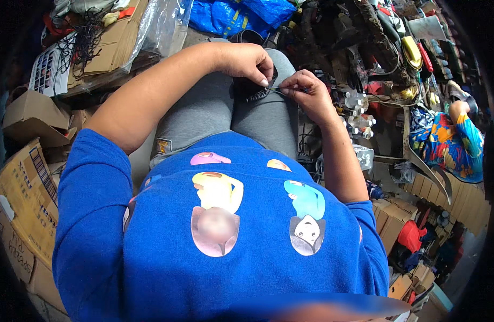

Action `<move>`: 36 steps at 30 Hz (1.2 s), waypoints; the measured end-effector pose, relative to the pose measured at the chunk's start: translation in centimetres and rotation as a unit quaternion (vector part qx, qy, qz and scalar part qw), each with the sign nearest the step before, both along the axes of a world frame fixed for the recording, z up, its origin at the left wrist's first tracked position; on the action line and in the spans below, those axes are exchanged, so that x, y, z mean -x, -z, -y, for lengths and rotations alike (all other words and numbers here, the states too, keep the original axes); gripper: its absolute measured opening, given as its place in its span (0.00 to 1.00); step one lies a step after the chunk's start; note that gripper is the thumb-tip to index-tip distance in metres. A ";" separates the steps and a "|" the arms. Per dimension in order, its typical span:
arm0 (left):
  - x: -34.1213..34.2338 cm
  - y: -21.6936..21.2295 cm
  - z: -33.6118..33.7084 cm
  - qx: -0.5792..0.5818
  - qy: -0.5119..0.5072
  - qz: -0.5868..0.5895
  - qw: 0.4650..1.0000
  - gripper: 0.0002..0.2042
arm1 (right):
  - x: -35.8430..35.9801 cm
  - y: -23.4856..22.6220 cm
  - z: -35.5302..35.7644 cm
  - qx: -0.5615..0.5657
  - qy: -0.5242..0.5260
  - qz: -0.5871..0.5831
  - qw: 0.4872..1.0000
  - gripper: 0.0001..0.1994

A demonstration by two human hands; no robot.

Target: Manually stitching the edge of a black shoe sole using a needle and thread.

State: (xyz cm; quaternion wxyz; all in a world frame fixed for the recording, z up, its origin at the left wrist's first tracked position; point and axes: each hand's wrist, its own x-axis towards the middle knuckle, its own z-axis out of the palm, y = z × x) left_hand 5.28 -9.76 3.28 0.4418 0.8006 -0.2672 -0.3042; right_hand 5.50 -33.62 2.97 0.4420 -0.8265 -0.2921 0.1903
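Note:
On my lap, between my grey-trousered thighs, lies a small dark piece of work (248, 90) with a row of pale stitches along its near edge. My left hand (248, 61) curls over its far side, thumb and fingers closed on it. Between the two hands runs a thin, pale needle (274, 87), its one end at the edge of the dark piece. The right hand (307, 90) pinches its other end between thumb and forefinger. Part of the dark piece is hidden under my left fingers.
Cardboard boxes (27, 188) stand at the left. Flattened cardboard (104, 51) and a blue plastic sheet (241, 15) lie ahead. Several clear bottles (359, 115) cluster right of my knee. Farther right sits another person in bright patterned clothing (448, 142), near a curved metal blade (426, 169).

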 end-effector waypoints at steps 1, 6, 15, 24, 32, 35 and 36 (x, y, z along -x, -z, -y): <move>0.0 0.1 0.0 0.011 0.002 -0.005 1.000 0.10 | 0.0 -0.1 0.0 0.000 -0.008 0.002 1.000 0.06; 0.3 1.2 -0.1 0.087 -0.029 -0.079 0.993 0.11 | 0.7 0.9 -0.4 -0.022 -0.009 0.005 1.000 0.06; 0.8 0.6 -0.6 0.090 -0.024 -0.134 0.987 0.15 | 4.2 0.5 -0.9 -0.038 0.065 0.099 0.992 0.09; 0.8 0.7 -0.4 0.063 0.022 -0.135 0.989 0.20 | 5.0 -0.3 -0.7 0.048 0.032 0.164 0.985 0.12; 0.4 1.1 -0.4 0.054 0.048 -0.116 0.991 0.22 | 4.5 -2.5 -1.5 0.126 -0.009 0.176 0.976 0.10; 0.2 1.5 -0.4 0.055 0.064 -0.108 0.991 0.22 | 4.3 -3.3 -2.0 0.150 -0.037 0.183 0.971 0.09; 0.2 1.3 -0.4 0.043 0.066 -0.107 0.991 0.22 | 4.2 -3.6 -2.2 0.165 -0.053 0.200 0.964 0.09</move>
